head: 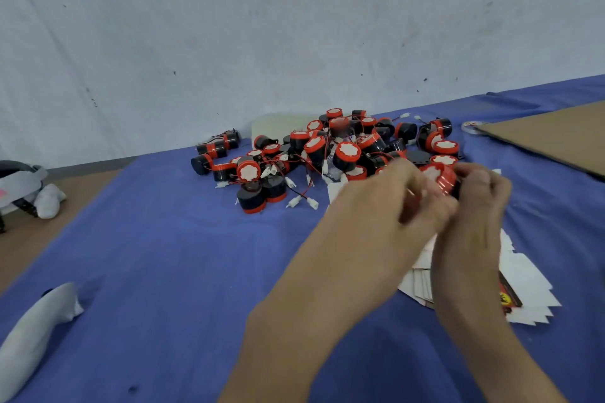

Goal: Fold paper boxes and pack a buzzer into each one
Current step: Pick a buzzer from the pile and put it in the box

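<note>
Round buzzer (440, 178): left hand (389, 203), right hand (481, 199)

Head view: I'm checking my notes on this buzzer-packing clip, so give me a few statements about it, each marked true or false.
1. The left hand and the right hand together hold one buzzer. True.
2. The pile of buzzers lies on a green cloth. False: the pile of buzzers lies on a blue cloth.
3. Flat white box blanks lie at the near right of the cloth. True.
4. The cardboard sheet lies at the left edge. False: the cardboard sheet lies at the far right.
</note>
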A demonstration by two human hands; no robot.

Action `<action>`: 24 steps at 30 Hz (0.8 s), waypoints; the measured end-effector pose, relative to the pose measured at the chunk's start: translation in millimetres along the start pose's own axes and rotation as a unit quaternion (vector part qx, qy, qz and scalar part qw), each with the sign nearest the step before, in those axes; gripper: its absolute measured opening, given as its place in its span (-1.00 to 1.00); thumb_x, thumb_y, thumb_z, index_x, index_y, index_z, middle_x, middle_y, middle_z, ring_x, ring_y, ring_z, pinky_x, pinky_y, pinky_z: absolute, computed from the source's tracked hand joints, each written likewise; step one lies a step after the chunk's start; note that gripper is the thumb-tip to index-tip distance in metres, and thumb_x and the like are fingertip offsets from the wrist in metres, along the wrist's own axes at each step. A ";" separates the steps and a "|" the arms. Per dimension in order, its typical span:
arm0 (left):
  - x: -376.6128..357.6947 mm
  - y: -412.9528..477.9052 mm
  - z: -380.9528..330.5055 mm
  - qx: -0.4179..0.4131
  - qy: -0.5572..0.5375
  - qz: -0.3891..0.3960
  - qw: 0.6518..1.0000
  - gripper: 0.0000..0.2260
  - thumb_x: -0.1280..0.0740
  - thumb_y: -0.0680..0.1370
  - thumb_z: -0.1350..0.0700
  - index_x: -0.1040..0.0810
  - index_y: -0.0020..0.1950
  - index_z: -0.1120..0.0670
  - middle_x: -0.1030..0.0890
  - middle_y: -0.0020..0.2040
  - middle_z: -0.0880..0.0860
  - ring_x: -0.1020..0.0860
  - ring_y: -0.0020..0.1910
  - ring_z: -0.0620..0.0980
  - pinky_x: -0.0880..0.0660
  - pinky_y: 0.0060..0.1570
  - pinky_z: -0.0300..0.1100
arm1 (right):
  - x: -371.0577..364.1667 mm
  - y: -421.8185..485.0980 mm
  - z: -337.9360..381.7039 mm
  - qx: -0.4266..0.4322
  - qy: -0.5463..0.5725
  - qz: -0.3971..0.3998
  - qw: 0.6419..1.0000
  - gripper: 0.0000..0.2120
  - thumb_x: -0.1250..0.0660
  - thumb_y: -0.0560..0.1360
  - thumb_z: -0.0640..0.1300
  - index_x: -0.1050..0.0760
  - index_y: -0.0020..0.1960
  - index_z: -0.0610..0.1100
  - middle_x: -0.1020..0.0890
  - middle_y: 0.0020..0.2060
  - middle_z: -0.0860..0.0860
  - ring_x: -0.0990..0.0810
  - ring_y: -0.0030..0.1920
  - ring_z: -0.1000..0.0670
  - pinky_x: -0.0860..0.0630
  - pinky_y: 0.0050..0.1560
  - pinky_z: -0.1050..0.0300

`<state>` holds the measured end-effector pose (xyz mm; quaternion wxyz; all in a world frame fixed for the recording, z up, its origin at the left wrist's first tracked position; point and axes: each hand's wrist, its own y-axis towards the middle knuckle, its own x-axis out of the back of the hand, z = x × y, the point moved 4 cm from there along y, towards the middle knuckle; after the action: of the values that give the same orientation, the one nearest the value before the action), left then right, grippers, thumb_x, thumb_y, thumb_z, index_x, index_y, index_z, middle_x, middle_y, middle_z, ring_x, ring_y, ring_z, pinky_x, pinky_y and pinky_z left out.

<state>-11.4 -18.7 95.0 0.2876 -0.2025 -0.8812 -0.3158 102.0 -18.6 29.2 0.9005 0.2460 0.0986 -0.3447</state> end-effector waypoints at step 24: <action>-6.0 -1.6 95.2 0.272 -0.434 -0.124 0.850 -0.56 -0.35 0.60 -0.01 -0.55 -0.47 0.06 -0.53 -0.40 0.01 -0.52 -0.39 -0.11 -0.53 -0.34 -0.28 | -11.2 3.9 -28.0 0.118 -0.229 0.200 0.945 -0.47 -0.45 0.49 -0.01 -0.32 0.34 0.34 -0.38 0.17 0.60 -0.30 0.18 0.57 -0.21 0.13 0.65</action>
<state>-43.8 43.2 30.0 -0.1219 -0.1220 -0.9847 0.0231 96.1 4.6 10.5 0.9137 0.2794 -0.2032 -0.2141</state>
